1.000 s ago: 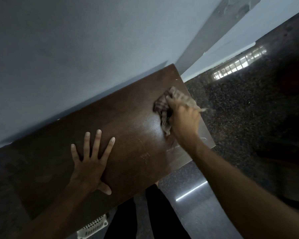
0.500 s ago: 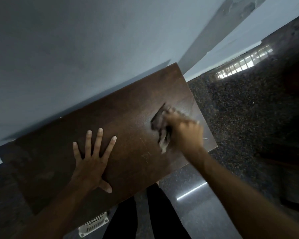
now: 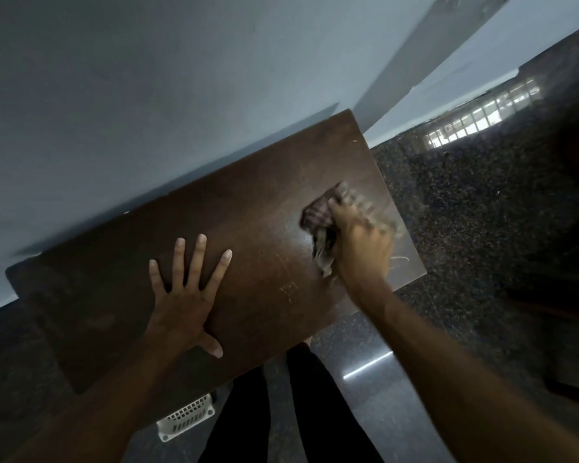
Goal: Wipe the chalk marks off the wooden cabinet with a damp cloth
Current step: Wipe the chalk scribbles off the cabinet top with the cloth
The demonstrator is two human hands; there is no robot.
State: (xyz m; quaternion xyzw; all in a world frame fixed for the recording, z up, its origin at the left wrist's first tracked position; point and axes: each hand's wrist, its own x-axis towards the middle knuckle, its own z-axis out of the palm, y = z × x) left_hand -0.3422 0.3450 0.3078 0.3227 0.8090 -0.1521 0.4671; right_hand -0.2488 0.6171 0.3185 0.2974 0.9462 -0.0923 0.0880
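- Left hand (image 3: 184, 295) lies flat with fingers spread, bracing the wooden cabinet top (image 3: 248, 202).
- Faint chalk marks (image 3: 288, 290) lie between the hands, nearer the right.
- Right hand (image 3: 361, 245) grips the bunched cloth (image 3: 316, 218), which is pressed down just beyond those marks.

An indoor room, likely a home: painted blue wall (image 3: 147, 95), polished granite floor (image 3: 482, 212), wooden cabinet (image 3: 248, 208).

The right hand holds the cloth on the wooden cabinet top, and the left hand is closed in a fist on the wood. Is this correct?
Not quite. In the head view the left hand lies flat with fingers spread on the cabinet top; the right hand does hold the cloth.
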